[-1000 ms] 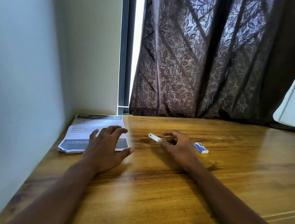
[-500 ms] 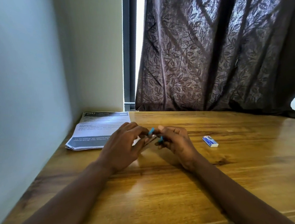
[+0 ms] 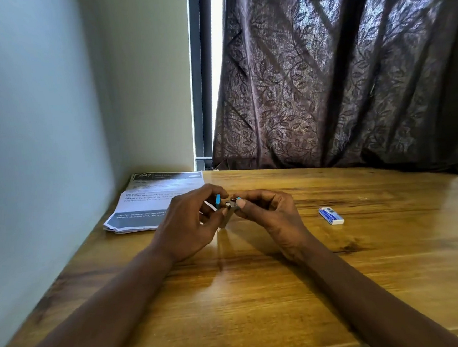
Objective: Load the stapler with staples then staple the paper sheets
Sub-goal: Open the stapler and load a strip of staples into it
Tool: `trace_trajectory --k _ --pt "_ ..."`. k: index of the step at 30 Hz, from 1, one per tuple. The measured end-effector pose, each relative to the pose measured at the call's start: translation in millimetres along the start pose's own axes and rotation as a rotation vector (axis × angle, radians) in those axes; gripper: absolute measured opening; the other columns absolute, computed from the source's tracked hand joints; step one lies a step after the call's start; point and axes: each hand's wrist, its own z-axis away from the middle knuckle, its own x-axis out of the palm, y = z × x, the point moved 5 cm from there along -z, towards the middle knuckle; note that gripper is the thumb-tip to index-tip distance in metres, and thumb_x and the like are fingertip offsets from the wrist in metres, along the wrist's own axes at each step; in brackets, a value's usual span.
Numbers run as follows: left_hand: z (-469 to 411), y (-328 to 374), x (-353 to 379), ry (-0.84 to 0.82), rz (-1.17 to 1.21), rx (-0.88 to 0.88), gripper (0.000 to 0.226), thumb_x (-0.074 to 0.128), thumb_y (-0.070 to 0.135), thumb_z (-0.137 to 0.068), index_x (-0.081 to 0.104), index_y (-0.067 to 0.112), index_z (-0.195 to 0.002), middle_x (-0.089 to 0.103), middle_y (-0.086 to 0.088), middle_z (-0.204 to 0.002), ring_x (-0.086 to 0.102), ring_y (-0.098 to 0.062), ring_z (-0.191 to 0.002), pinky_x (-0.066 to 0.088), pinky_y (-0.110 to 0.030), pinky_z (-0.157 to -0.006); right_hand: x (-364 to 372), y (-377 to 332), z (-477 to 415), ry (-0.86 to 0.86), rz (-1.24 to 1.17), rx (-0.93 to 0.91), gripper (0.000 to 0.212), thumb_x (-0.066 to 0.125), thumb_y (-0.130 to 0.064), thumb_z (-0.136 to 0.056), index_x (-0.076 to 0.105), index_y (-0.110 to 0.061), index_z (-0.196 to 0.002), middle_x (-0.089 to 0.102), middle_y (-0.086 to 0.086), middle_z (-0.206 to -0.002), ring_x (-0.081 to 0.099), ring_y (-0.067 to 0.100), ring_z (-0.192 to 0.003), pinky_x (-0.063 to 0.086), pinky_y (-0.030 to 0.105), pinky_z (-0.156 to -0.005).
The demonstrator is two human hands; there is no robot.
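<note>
Fingers [image 3: 204, 191] of my left hand [image 3: 188, 225] and right hand [image 3: 269, 214] both pinch the small blue-and-metal stapler [image 3: 226, 205] right between them. Reckon I'm opening it for loading. Next up is grabbing staples from the white-and-blue cardboard box [image 3: 331, 215] off to the right.

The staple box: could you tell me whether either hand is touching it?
No, the staple box lies alone on the table, apart from the left hand and right hand, which grip the stapler.
</note>
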Motion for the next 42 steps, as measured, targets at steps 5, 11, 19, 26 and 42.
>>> trace_trajectory --k 5,11,19,26,42 --pt "0.9 12.6 -0.6 0.002 -0.108 0.110 0.024 0.080 0.028 -0.084 0.069 0.021 -0.103 0.068 0.016 -0.085 0.068 -0.003 -0.065 0.055 -0.016 -0.060 6.8 -7.9 3.0 -0.065 0.110 -0.108 0.029 0.078 0.000 -0.082 0.073 -0.007 -0.110 0.077 0.011 -0.106 0.073 0.026 -0.102 0.059 0.036 -0.090" --pt "2.1 17.3 -5.3 0.092 -0.206 0.106 0.024 0.076 0.036 -0.077 0.064 0.020 -0.091 0.060 0.016 -0.067 0.058 0.000 -0.054 0.042 -0.009 -0.054 13.7 -9.5 2.4 -0.069 0.246 -0.183 0.028 0.077 -0.001 -0.085 0.071 -0.006 -0.112 0.076 0.007 -0.106 0.074 0.022 -0.102 0.059 0.045 -0.093" --pt "-2.8 -4.1 -22.2 0.335 0.046 -0.115 0.005 0.065 0.023 -0.080 0.064 0.019 -0.084 0.072 0.002 -0.069 0.070 -0.012 -0.059 0.060 -0.033 -0.060 2.0 -15.3 -3.0 0.094 0.051 -0.177 0.014 0.067 0.003 -0.092 0.069 -0.008 -0.101 0.072 0.012 -0.094 0.071 0.022 -0.090 0.063 0.047 -0.081" --pt "-6.4 -28.0 -20.2 0.379 0.863 -0.494 0.017 0.056 -0.006 -0.097 0.070 0.003 -0.094 0.078 -0.014 -0.092 0.076 -0.029 -0.090 0.064 -0.035 -0.076 -21.5 -11.3 -9.8 0.284 -0.508 0.082 0.019 0.054 0.012 -0.093 0.066 -0.001 -0.099 0.070 0.016 -0.099 0.070 0.027 -0.094 0.063 0.028 -0.078" --pt "-1.4 -19.1 12.1 -0.101 0.953 -0.582 0.032 0.071 0.006 -0.081 0.069 0.003 -0.113 0.076 -0.019 -0.111 0.076 -0.025 -0.095 0.063 -0.034 -0.083 0.5 -22.9 4.8 -0.041 0.897 -0.264 0.047 0.043 -0.064 -0.094 0.072 -0.027 -0.093 0.068 -0.009 -0.076 0.063 0.008 -0.072 0.052 0.042 -0.064"
